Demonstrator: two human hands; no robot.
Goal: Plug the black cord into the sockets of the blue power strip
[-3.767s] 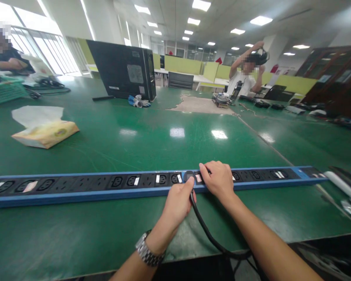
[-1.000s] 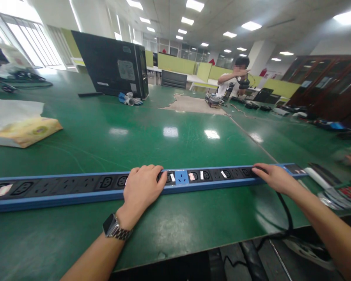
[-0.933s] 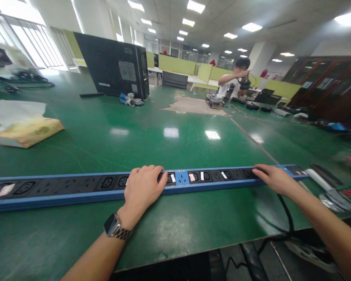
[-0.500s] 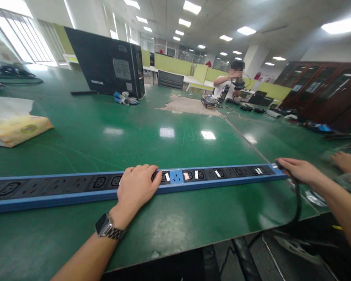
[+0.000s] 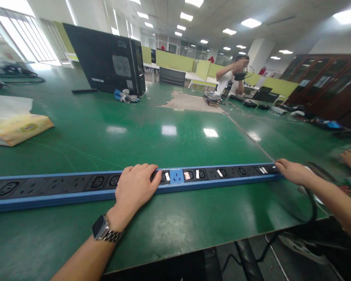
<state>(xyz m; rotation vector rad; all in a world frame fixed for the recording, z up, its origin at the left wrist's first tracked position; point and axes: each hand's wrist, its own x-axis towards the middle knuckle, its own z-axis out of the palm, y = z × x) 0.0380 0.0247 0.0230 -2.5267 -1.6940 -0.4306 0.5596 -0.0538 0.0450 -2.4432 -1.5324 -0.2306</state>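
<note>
Overhead, ceiling panels light an open office with a glossy green worktop (image 5: 175, 117). Lying left to right across its near edge is a long blue-and-black socket strip (image 5: 61, 187). Left hand (image 5: 136, 187) rests flat on it, fingers loosely spread; right hand (image 5: 292, 171) pinches a black cable (image 5: 311, 207) at its right end.

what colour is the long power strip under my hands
Black socket face in a blue casing, the power strip, with one blue socket; the head view shows it.
</note>
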